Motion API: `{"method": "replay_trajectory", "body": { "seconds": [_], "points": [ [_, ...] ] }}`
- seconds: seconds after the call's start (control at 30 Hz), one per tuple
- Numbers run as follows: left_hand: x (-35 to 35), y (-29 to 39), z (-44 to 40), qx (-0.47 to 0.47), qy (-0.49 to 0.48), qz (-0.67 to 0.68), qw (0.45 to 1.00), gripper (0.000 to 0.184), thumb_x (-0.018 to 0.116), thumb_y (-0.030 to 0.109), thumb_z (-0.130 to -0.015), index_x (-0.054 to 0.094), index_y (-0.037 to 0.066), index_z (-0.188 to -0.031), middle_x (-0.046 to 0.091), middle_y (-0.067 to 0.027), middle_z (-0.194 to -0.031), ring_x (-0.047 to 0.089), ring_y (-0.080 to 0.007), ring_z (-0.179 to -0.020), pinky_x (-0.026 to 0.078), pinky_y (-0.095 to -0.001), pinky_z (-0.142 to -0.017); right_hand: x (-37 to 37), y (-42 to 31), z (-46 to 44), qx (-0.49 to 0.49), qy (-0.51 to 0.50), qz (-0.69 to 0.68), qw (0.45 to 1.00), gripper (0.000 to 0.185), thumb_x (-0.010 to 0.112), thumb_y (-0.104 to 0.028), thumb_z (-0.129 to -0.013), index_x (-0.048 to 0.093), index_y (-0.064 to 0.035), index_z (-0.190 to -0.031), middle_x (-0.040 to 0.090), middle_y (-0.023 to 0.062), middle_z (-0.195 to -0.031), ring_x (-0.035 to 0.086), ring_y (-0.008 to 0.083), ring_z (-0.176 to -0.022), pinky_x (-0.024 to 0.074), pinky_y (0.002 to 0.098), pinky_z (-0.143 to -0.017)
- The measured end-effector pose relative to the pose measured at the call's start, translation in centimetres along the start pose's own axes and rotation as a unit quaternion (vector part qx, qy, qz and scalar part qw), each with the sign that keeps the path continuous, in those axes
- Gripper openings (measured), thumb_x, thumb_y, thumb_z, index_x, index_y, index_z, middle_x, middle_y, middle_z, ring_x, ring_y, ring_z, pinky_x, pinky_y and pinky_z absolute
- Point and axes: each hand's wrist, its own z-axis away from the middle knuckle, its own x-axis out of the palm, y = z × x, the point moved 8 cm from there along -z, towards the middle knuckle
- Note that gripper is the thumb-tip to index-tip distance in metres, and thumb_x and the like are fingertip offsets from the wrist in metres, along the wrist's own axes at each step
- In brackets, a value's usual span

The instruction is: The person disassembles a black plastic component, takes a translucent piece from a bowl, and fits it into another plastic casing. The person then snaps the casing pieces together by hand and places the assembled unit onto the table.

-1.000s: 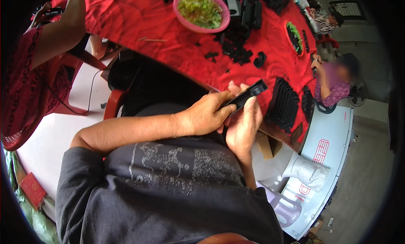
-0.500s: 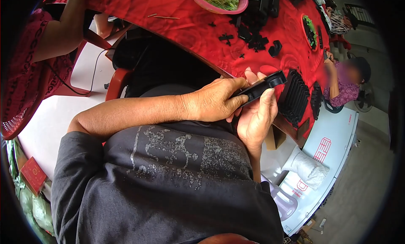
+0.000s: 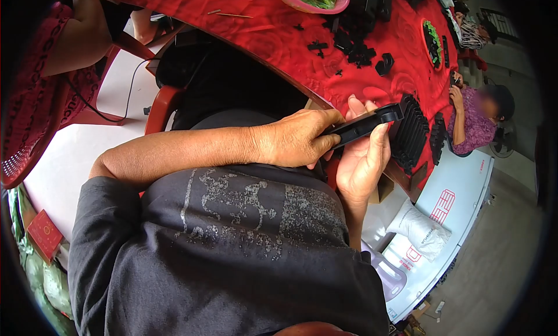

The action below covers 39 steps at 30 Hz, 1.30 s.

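A long black plastic piece [image 3: 363, 127] with a rounded, curled far end is held between both hands, tilted up to the right above the table's edge. My left hand [image 3: 295, 137] is closed on its near end, thumb along one side. My right hand [image 3: 363, 164] grips the piece towards its far end, with the thumb in front and the fingers partly hidden behind. Just beyond it, a stack of ribbed black parts [image 3: 410, 133] lies on the red tablecloth [image 3: 279, 42].
Loose black parts [image 3: 357, 52] lie across the cloth. A pink basket [image 3: 343, 4] holds yellow-green pieces; another basket [image 3: 427, 42] holds green and black ones. A person [image 3: 482, 112] sits at the far right, another person's arm [image 3: 81, 42] shows left. White bag [image 3: 418, 228] lies below right.
The black piece has shifted slightly right and turned to show more of its side. My right hand has moved a little right with it; my left hand keeps its grip.
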Motion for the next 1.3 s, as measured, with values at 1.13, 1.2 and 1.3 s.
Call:
{"method": "replay_trajectory", "body": {
  "seconds": [1.13,1.2,1.3],
  "points": [
    [-2.7,6.0,-3.1,0.14,-0.052,-0.519,0.842,0.033,0.067,0.011,-0.081,0.054,0.001,-0.11,0.068,-0.0173,-0.087,0.067,-0.0373,-0.085,0.053,-0.0477,-0.069,2.5,0.2,-2.3,0.11,-0.377,0.475,0.787,0.021,0.054,-0.011,-0.096,0.058,0.0063,-0.107,0.069,0.0155,-0.073,0.067,0.0194,-0.056,0.0526,0.0317,-0.054],
    [-3.8,7.2,-3.5,0.164,0.019,-0.558,0.813,0.038,0.071,0.011,-0.077,0.056,0.001,-0.11,0.066,-0.0173,-0.098,0.064,-0.0362,-0.097,0.052,-0.0462,-0.075,2.1,0.4,-2.9,0.107,-0.328,0.473,0.811,0.02,0.054,-0.012,-0.096,0.058,0.0064,-0.103,0.069,0.0157,-0.072,0.067,0.0193,-0.056,0.0526,0.0315,-0.054],
    [-5.9,9.2,-2.2,0.32,0.21,-0.512,0.769,0.048,0.079,0.008,-0.067,0.06,0.002,-0.11,0.057,-0.0141,-0.119,0.052,-0.0341,-0.117,0.048,-0.0432,-0.09,1.0,0.9,-3.7,0.092,-0.231,0.423,0.871,0.017,0.054,-0.012,-0.097,0.058,0.0046,-0.095,0.068,0.0123,-0.069,0.066,0.0163,-0.054,0.0514,0.0291,-0.052]
  ]
}}
